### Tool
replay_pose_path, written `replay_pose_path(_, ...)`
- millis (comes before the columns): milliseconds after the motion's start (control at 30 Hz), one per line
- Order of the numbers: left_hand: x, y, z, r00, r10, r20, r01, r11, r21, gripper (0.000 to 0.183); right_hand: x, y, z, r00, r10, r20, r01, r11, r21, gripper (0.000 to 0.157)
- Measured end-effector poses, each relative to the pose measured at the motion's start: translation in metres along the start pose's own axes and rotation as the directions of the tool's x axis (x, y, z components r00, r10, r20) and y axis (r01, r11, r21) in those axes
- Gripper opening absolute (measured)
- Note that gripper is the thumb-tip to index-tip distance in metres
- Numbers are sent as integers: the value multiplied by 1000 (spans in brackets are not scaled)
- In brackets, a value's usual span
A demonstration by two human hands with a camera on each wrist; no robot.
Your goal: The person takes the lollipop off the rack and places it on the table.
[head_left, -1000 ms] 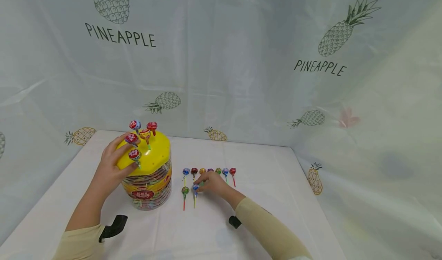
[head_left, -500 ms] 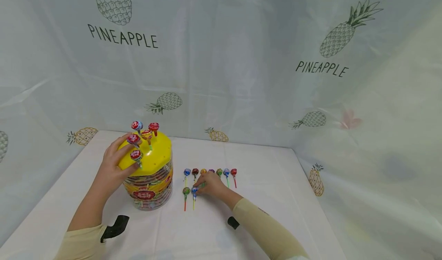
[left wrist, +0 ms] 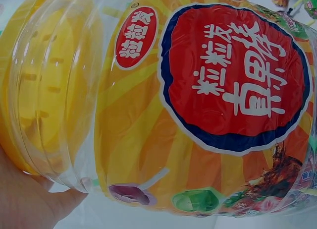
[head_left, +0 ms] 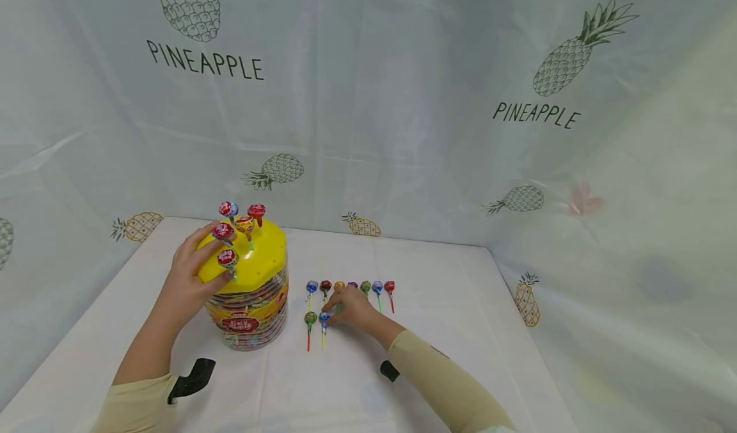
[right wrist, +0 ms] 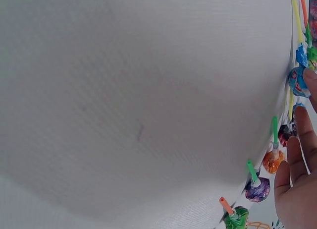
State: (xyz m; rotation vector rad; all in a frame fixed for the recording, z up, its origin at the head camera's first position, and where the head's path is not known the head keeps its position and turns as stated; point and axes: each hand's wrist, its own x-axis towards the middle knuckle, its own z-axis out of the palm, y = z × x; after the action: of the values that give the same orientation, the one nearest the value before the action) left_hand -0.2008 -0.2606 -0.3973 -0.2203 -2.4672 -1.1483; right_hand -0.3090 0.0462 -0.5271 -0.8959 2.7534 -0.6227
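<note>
A clear plastic candy jar [head_left: 247, 324] with a yellow lid [head_left: 261, 260] stands upright at the left of the table. My left hand [head_left: 185, 279] grips the lid's left side, thumb low and fingers over the top. Several wrapped lollipops [head_left: 245, 225] stick up from the lid. In the left wrist view the jar's orange label [left wrist: 148, 125] fills the middle. Right of the jar, my right hand [head_left: 358, 308] pinches the head of a blue lollipop [right wrist: 297, 81] lying on the table with its yellow stick toward me. Left of it lies a green lollipop [head_left: 310, 318] with a red stick.
Behind the right hand a row of several lollipops lies side by side, ending in a red lollipop [head_left: 389, 286] on the right. The hand partly covers this row. A white cloth [head_left: 449, 305] covers the table, and a pineapple-printed curtain [head_left: 391, 100] hangs behind and at the sides.
The right hand has shifted the blue lollipop slightly toward me and the green one, into line beside it. During the last half second hardly anything moves. The left hand keeps its grip.
</note>
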Motion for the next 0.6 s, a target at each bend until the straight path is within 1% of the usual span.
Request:
replay_pose_path(167, 0, 0, 0, 1000, -4, 0, 4, 1000, -2, 53, -2, -2, -5, 1000, -16, 5, 16, 1000, 21, 24)
replay_pose_path(267, -1, 0, 0, 1000, -2, -2, 2, 1000, -1, 53, -2, -5, -10, 1000, -19, -13, 19, 1000, 23, 25)
replay_pose_path(400, -1, 0, -1, 1000, -2, -6, 2, 1000, 1, 53, 0, -6, -12, 1000, 19, -16, -19, 999, 30, 24)
replay_pose_path(500, -1, 0, -1, 1000, -2, -3, 2, 1000, -1, 53, 1, -6, -9, 997, 71, 18, -71, 996, 51, 23)
replay_pose_path(600, -1, 0, 0, 1000, 3, 0, -3, 1000, -2, 53, 0, -4, -6, 994, 103, 43, -105, 993, 61, 20)
